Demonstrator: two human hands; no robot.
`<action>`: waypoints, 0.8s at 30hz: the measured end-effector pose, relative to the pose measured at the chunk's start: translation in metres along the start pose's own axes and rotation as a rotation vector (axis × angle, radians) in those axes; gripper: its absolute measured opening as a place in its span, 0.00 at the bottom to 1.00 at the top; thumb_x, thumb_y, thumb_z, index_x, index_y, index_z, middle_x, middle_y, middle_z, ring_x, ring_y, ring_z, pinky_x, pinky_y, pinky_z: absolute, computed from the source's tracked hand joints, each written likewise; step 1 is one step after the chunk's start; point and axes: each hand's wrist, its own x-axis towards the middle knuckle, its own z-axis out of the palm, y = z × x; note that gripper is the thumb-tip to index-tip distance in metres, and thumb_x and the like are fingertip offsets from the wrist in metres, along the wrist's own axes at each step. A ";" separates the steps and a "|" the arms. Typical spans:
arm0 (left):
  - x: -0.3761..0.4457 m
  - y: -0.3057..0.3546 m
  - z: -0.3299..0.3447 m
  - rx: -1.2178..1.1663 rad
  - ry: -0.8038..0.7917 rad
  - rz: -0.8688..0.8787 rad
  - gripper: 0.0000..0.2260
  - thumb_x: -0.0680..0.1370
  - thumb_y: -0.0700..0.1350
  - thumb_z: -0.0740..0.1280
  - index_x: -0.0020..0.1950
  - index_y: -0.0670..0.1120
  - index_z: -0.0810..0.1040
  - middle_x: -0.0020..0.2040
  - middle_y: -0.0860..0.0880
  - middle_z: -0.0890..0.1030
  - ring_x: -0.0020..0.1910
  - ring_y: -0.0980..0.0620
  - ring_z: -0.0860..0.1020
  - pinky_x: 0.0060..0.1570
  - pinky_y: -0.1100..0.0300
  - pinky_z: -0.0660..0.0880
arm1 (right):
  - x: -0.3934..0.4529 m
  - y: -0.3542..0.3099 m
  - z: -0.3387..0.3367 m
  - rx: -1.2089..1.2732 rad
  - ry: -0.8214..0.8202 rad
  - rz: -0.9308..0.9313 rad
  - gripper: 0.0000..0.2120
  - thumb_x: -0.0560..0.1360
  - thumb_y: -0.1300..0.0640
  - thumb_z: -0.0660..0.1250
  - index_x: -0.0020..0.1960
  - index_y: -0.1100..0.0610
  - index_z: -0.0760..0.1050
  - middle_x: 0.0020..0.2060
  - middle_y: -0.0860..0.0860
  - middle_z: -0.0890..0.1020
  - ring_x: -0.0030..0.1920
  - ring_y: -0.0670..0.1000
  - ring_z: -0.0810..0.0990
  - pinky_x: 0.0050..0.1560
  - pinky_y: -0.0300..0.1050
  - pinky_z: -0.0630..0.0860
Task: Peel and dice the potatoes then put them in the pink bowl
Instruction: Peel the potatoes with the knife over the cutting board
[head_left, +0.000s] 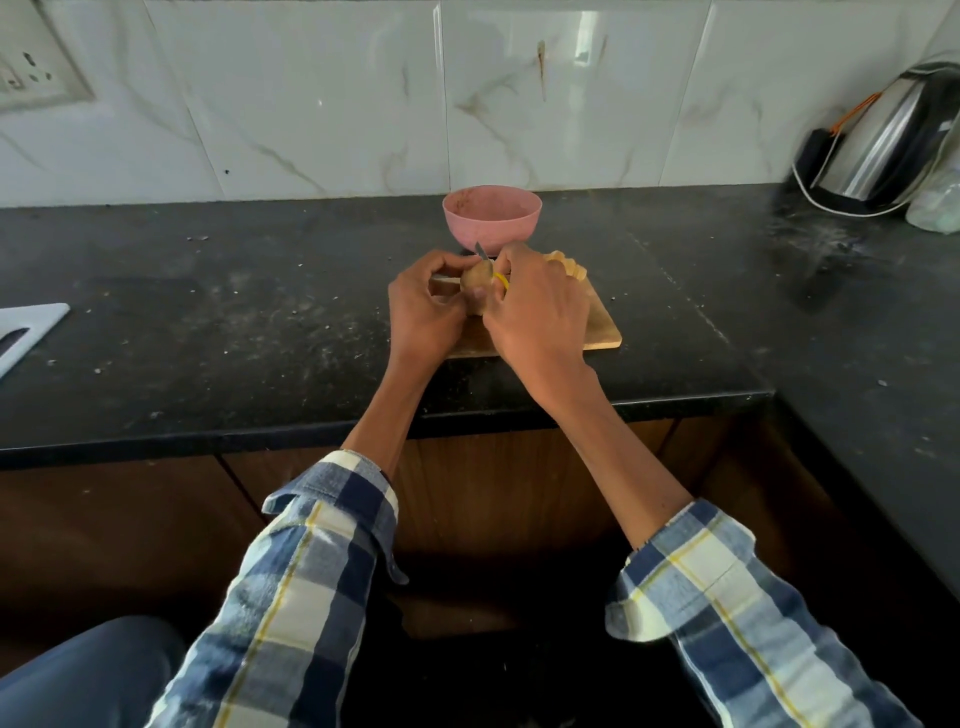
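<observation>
Both hands curl over the board — left hand (423, 306) gripping potato (477, 280), right hand (540, 306) gripping peeler (500, 279).

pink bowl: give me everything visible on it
The pink bowl is round and deep, matte, plastic-looking, with a plain rim and faint dark speckles or residue on the inner wall. It stands upright on the black counter near the tiled wall, just behind the wooden board. No diced potato shows inside, though its bottom is out of view. Neither hand touches it; the peeler tip overlaps its lower front in this view.
</observation>
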 end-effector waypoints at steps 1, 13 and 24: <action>0.000 0.001 0.000 0.011 0.000 0.001 0.12 0.74 0.34 0.76 0.53 0.48 0.86 0.50 0.55 0.86 0.49 0.57 0.84 0.50 0.60 0.82 | 0.001 0.000 0.000 0.006 -0.003 0.006 0.08 0.81 0.53 0.68 0.58 0.53 0.76 0.47 0.50 0.83 0.48 0.52 0.82 0.41 0.46 0.67; -0.003 0.005 0.002 0.023 0.004 0.022 0.12 0.73 0.35 0.75 0.53 0.49 0.85 0.48 0.58 0.85 0.46 0.60 0.83 0.45 0.68 0.78 | -0.010 0.002 0.004 0.009 0.022 -0.014 0.09 0.81 0.55 0.67 0.61 0.53 0.76 0.47 0.52 0.84 0.47 0.56 0.84 0.42 0.51 0.75; -0.004 0.008 0.002 0.044 0.005 0.017 0.12 0.73 0.36 0.76 0.55 0.47 0.85 0.49 0.57 0.86 0.46 0.63 0.82 0.45 0.69 0.78 | -0.020 0.004 0.009 0.039 -0.003 0.021 0.06 0.81 0.56 0.66 0.58 0.53 0.75 0.49 0.54 0.84 0.51 0.58 0.83 0.45 0.54 0.76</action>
